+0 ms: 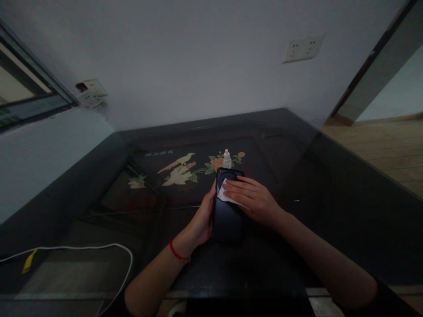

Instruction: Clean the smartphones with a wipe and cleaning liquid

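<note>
A dark phone [228,215] lies back up on the black glass-topped table [297,229]. My left hand [203,220] grips its left edge, fingers curled against the side. My right hand [253,198] lies over the phone's upper part with fingers stretched flat, pressing a small white cloth [223,195] onto it near the camera area. A small white dropper bottle [227,159] stands upright just beyond the phone's far end. A red cord circles my left wrist.
A white cable [99,247] with a yellow tag loops across the table's left front. Bird and flower inlay [180,169] shows under the glass. Wall sockets [302,47] sit on the far wall. Wooden floor [390,145] lies to the right.
</note>
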Action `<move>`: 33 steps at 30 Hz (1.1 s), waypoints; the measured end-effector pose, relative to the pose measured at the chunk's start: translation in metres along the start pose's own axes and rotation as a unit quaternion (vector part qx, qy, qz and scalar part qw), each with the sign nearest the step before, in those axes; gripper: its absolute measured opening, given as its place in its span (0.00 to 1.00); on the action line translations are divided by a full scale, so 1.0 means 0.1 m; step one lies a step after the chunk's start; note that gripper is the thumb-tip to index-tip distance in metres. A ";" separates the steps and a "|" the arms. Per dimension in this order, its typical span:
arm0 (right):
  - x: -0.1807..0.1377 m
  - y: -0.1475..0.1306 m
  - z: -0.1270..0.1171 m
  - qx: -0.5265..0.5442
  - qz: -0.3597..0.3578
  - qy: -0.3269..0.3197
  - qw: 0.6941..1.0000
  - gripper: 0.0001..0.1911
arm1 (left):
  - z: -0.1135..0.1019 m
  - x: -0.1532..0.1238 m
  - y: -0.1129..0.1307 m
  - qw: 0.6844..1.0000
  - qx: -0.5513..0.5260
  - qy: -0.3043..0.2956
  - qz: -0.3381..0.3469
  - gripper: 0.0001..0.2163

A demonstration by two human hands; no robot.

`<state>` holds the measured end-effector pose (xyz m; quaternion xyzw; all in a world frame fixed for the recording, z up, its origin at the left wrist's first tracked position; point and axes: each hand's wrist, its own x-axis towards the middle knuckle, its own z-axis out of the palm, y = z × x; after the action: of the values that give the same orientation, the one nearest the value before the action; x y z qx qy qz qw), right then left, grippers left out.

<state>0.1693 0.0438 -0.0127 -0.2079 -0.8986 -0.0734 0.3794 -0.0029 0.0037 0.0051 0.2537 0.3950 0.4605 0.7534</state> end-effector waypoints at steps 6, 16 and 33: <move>0.00 0.03 -0.16 -0.014 0.004 0.053 0.998 0.17 | -0.04 0.00 0.03 1.000 -0.003 -0.015 0.004 0.25; -0.05 0.07 0.04 -0.048 0.070 -0.004 0.996 0.15 | -0.11 0.08 -0.06 0.992 0.041 -0.027 0.118 0.31; -0.06 0.13 -0.02 -0.078 0.054 0.009 0.995 0.14 | -0.02 -0.03 -0.03 0.994 -0.034 -0.074 -0.073 0.29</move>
<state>0.1800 0.0528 -0.0158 -0.2846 -0.8743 -0.1248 0.3730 -0.0040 -0.0003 0.0029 0.2319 0.3398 0.3971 0.8204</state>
